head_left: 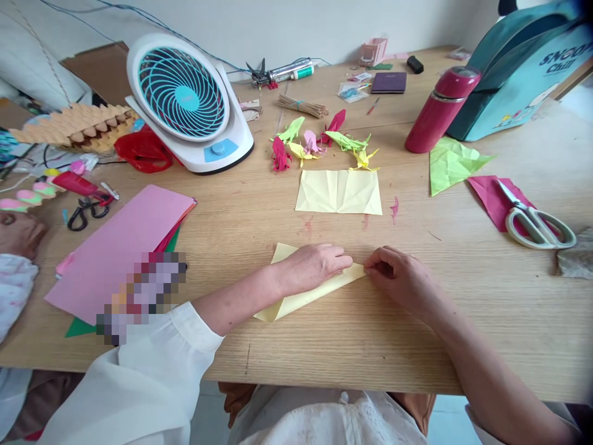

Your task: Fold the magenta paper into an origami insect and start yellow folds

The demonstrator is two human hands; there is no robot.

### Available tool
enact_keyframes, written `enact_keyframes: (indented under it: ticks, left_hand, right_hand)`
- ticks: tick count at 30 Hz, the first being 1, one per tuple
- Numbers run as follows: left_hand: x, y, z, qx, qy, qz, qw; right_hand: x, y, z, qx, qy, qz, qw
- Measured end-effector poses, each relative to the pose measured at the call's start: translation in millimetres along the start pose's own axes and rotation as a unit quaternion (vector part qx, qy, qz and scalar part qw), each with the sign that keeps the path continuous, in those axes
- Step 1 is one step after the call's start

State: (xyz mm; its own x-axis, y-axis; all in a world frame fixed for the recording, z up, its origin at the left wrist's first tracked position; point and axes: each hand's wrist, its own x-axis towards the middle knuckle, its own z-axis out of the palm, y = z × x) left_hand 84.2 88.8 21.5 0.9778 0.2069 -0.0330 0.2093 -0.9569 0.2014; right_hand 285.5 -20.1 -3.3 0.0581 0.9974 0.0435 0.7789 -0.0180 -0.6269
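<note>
A pale yellow sheet of paper [306, 295] lies on the table in front of me, folded over on itself, with a rounded, uncreased bend at its near left end. My left hand [319, 266] rests across the sheet, its fingers bent together and pressing the upper layer down. At the right tip, my right hand [393, 272] pinches the paper's corner between thumb and fingers. Just beyond both hands is another pale yellow sheet [338, 193] with fan-like crease lines. Behind that sheet stand several small folded paper figures, among them a yellow crane [364, 159] and a green one [347, 141].
To the left are a stack of coloured paper [125, 235], black-handled scissors [86, 213] and a fan [185, 99]. White-handled scissors [540, 225], crumpled green paper [456, 164], a red flask [442, 111] and a blue bag [504, 86] stand right. Another person's hand [21, 232] is at far left.
</note>
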Motion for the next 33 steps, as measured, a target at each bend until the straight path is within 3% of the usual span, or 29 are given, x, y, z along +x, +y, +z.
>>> enact_keyframes:
  ticks: [4, 7, 11, 22, 27, 33]
  left_hand:
    - [-4.0, 0.5, 3.4, 0.009, 0.008, 0.004, 1.0]
    - [-6.7, 0.8, 3.9, 0.014, 0.016, 0.014, 1.0]
    - [-8.8, -0.1, 2.0, 0.011, 0.012, 0.032, 0.999]
    - [-14.5, 1.1, -11.6, -0.051, -0.035, 0.038, 0.997]
    - [-14.7, 2.8, -9.6, -0.05, -0.028, 0.028, 0.998]
    - [-16.1, 3.5, -10.5, -0.05, -0.018, 0.044, 0.998]
  right_hand:
    - [-1.2, -0.3, -0.5, -0.002, -0.01, -0.003, 1.0]
    - [-5.1, -2.9, 1.5, -0.024, 0.014, -0.019, 0.999]
    - [-15.6, -11.2, 5.2, -0.086, 0.06, -0.088, 0.991]
    - [-40.0, -20.1, 14.6, -0.16, 0.035, -0.231, 0.959]
    - [-38.2, -21.2, 19.9, -0.165, 0.017, -0.226, 0.96]
    - [-39.5, -17.2, 21.8, -0.17, 0.038, -0.214, 0.961]
